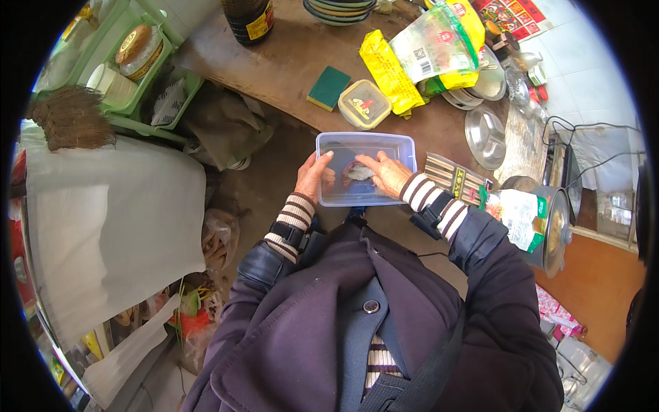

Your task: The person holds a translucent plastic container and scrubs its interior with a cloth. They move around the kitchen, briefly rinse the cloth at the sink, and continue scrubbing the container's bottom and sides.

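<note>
My left hand (311, 175) grips the left wall of a clear plastic container (334, 195), its thumb over the rim. The container is held in front of my body, near the wooden table's edge. Reaching in from the right, my right hand (388, 172) presses a crumpled grey and pink cloth (359, 172) against the container's inside with its fingers. Beyond the container, a lidded tub (364, 104) and a green and yellow scouring sponge (328, 87) lie on the table.
Yellow food bags (391, 72), stacked bowls (340, 11), a dark bottle (248, 20), a divided steel plate (485, 135) and packaged chopsticks (453, 177) are on the table (288, 62). A green shelf rack (128, 103) and brush (72, 118) stand left; a lidded pot (553, 232) is right.
</note>
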### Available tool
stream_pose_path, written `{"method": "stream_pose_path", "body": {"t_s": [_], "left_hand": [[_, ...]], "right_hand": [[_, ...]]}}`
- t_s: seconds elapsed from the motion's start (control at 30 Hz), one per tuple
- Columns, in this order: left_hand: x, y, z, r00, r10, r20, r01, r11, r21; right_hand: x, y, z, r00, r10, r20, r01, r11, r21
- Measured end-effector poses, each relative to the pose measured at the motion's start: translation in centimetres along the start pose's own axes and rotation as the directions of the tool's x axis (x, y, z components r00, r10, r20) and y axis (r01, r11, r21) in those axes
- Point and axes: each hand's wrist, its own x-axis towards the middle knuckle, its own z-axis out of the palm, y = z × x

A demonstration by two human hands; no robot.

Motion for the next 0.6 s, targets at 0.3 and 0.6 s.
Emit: {"method": "stream_pose_path", "body": {"t_s": [0.3,0.6], "left_hand": [[0.0,-0.3,0.3,0.996,0.026,-0.087,-0.028,0.999,-0.024],[0.0,-0.5,0.0,0.992,0.025,-0.122,-0.019,0.999,0.05]], "right_hand": [[2.2,0.0,0.9,0.904,-0.313,0.292,0.351,0.932,-0.087],[2.9,2.2,-1.1,0.924,-0.271,0.27,0.327,0.925,-0.191]]}}
